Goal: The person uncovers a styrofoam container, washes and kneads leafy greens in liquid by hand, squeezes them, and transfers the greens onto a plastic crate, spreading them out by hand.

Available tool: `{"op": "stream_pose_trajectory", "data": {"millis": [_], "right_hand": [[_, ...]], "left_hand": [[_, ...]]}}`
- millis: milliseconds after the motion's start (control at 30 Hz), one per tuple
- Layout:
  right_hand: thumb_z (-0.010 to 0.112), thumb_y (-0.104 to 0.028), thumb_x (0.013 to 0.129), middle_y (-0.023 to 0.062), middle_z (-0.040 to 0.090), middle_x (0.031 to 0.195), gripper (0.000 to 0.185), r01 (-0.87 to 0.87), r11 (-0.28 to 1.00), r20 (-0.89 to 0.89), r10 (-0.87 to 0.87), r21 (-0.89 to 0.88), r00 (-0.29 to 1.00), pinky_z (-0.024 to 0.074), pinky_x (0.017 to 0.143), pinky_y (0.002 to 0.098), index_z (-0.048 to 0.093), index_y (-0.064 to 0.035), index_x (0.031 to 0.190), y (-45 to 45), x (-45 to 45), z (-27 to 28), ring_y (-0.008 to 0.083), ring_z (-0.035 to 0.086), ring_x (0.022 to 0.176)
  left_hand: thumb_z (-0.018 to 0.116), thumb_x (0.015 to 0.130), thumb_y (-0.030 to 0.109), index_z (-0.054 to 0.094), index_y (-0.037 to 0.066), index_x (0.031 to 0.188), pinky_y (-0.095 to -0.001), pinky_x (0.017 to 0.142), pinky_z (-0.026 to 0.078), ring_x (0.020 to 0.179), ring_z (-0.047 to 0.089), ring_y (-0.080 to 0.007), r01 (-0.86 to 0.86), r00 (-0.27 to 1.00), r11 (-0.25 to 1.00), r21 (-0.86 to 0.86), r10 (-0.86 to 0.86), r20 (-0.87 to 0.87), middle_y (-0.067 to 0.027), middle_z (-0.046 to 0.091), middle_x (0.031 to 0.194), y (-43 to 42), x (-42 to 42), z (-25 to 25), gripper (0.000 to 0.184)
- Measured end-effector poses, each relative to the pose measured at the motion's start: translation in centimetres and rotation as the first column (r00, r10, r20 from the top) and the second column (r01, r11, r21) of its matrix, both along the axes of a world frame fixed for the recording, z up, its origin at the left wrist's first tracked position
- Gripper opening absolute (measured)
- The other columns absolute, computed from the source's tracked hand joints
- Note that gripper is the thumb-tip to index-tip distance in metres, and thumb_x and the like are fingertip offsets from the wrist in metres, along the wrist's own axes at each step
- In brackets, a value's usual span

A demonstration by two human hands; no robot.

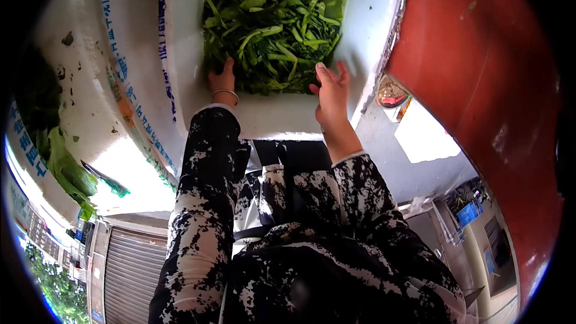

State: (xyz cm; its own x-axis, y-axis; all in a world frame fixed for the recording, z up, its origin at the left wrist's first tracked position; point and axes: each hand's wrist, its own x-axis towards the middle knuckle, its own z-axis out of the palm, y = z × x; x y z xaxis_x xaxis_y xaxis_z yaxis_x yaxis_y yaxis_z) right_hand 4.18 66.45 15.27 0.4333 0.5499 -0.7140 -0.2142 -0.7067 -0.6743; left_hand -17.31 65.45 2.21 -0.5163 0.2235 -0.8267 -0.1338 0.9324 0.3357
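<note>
Chopped leafy greens (276,45) lie in greenish water inside a white foam box (282,114) in front of my body. At the box's near left corner is my left hand (223,82), with a bangle at the wrist. Its thumb points up beside the greens and its other fingers are partly hidden; it looks open. Across from it, my right hand (332,93) is at the near right edge of the greens, fingers apart and thumb raised, holding nothing. Whether either hand touches the leaves is hard to tell.
A red surface (474,66) runs along the right. On the left stand more white foam boxes (135,36) with blue print, and loose green leaves (69,165). A small container (391,93) with brownish contents sits beyond the box's right side. A roller shutter (135,270) shows lower left.
</note>
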Motion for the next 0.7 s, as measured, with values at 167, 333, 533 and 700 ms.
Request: {"op": "stream_pose_trajectory", "data": {"millis": [167,333,533,700], "right_hand": [[0.054,-0.062,0.077,0.0147,0.021,0.145,0.091,0.225,0.91,-0.363,-0.352,-0.348,0.863,0.0203,0.102,0.0479,0.021,-0.0071,0.142,-0.4,2.1,-11.3,0.0299,0.025,0.129],[0.044,-0.077,0.072,0.0125,0.02,0.148,0.098,0.126,0.926,-0.617,-0.335,-0.357,0.712,0.0134,0.105,0.0549,0.02,-0.0142,0.144,0.8,2.8,-13.6,0.0328,0.018,0.135],[0.053,-0.063,0.076,0.0084,0.054,0.119,0.065,0.063,0.898,-0.464,-0.283,-0.435,0.839,0.0386,0.089,0.055,0.053,-0.0141,0.118,2.2,0.2,-14.5,0.0302,0.051,0.108],[0.072,-0.038,0.07,0.0128,0.037,0.136,0.089,0.058,0.936,-0.264,-0.157,-0.348,0.952,0.0305,0.097,0.0554,0.021,-0.0121,0.138,2.8,1.2,-12.7,0.0317,0.043,0.117]], "left_hand": [[0.054,0.07,0.072,0.015,0.006,0.143,-0.0493,0.106,0.023,0.135,0.018,-0.0372,0.052,0.997,0.989,-0.142,-0.042,0.071,-0.0209,0.013,0.147,-0.2,0.1,-2.0,0.107],[0.059,0.064,0.073,0.006,0.016,0.146,-0.0614,0.099,0.026,0.134,0.014,-0.0395,-0.187,0.963,0.977,-0.099,0.203,0.176,-0.0178,0.006,0.149,1.8,2.9,1.8,0.112],[0.065,0.06,0.07,0.001,0.02,0.145,-0.0609,0.09,0.033,0.13,0.024,-0.0364,-0.419,0.792,0.905,-0.068,0.401,0.461,-0.0146,0.014,0.147,1.3,4.8,-0.1,0.118],[0.059,0.065,0.063,0.048,0.017,0.123,-0.0539,0.088,0.037,0.11,0.048,-0.0288,-0.416,0.721,0.875,-0.247,0.483,0.497,-0.0096,0.051,0.123,1.7,6.5,2.1,0.075]]}}
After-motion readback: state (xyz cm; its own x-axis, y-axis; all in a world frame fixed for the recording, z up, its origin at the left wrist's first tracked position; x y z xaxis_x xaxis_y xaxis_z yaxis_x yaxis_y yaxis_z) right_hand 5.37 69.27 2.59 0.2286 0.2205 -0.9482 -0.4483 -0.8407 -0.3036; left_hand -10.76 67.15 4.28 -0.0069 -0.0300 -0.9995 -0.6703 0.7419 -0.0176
